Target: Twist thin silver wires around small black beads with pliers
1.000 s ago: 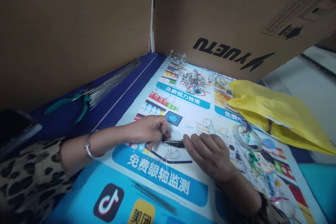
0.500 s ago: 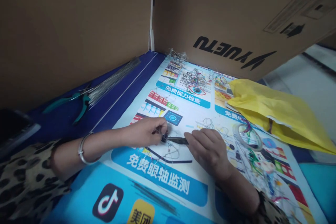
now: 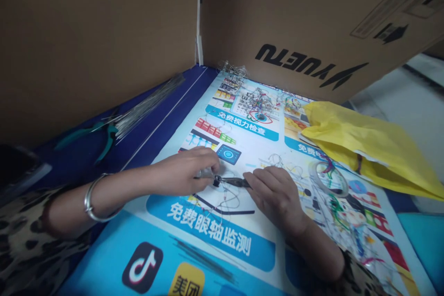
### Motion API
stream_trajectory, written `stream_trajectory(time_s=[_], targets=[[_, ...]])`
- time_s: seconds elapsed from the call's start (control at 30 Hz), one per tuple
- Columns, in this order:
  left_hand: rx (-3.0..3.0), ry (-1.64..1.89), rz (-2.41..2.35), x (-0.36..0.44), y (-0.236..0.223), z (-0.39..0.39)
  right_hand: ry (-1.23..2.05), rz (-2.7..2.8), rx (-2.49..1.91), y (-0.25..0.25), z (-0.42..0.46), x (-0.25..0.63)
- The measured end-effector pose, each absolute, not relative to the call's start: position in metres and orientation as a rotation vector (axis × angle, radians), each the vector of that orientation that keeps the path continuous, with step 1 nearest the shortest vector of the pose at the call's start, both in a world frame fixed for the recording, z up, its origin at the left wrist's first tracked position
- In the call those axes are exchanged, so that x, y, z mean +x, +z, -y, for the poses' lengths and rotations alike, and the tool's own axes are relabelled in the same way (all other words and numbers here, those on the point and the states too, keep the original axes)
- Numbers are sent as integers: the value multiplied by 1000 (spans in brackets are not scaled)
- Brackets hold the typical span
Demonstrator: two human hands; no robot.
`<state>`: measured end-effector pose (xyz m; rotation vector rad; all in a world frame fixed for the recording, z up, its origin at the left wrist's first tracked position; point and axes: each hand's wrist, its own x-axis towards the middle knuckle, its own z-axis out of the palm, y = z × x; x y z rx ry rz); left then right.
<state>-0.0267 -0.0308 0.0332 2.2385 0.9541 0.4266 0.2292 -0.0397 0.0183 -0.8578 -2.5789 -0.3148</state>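
Note:
My right hand (image 3: 275,199) is wrapped round the handles of dark pliers (image 3: 236,182), whose narrow jaws point left. At the jaw tips sits a small black piece (image 3: 217,181), with thin wire loops (image 3: 227,201) hanging below it. My left hand (image 3: 183,171) is right beside that tip, thumb and fingers bent inward. Something pale and shiny shows between them, too small to name. Beneath both hands lies a printed sheet (image 3: 163,231) with blue and white panels.
Teal-handled pliers (image 3: 106,141) and a bundle of straight wires (image 3: 149,106) lie at left. Tangled wire (image 3: 258,104) is at the back, a tape roll (image 3: 312,180) and a yellow bag (image 3: 374,143) at right. Cardboard walls (image 3: 104,32) stand behind.
My left hand has shifted slightly left and its grip has loosened, so the black piece at the jaw tips shows more. My right hand and the pliers have barely moved.

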Motion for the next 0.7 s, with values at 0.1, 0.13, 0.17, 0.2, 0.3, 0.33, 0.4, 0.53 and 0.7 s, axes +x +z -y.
stream_trajectory(time_s=[0.1,0.13,0.17,0.2,0.3,0.33,0.4,0.53,0.7], targets=[[2297,530,-950,-26,34,30,-301,2593,-865,17,39,230],[2296,552,-949,-25,33,30,-298,2592,-864,16,39,230],[2289,562,-945,-23,33,30,-292,2589,-864,15,39,230],[2279,567,-942,-22,33,30,-283,2586,-864,14,38,231],[2274,565,-943,-17,33,30,-245,2585,-878,12,38,231],[2282,565,-950,-16,34,31,-234,2587,-883,12,38,231],[2301,564,-976,-15,34,32,-224,2591,-888,12,38,231],[2267,554,-999,-15,32,35,-224,2586,-903,12,39,229],[2102,564,-1012,-17,28,32,-212,2578,-956,11,40,229]])
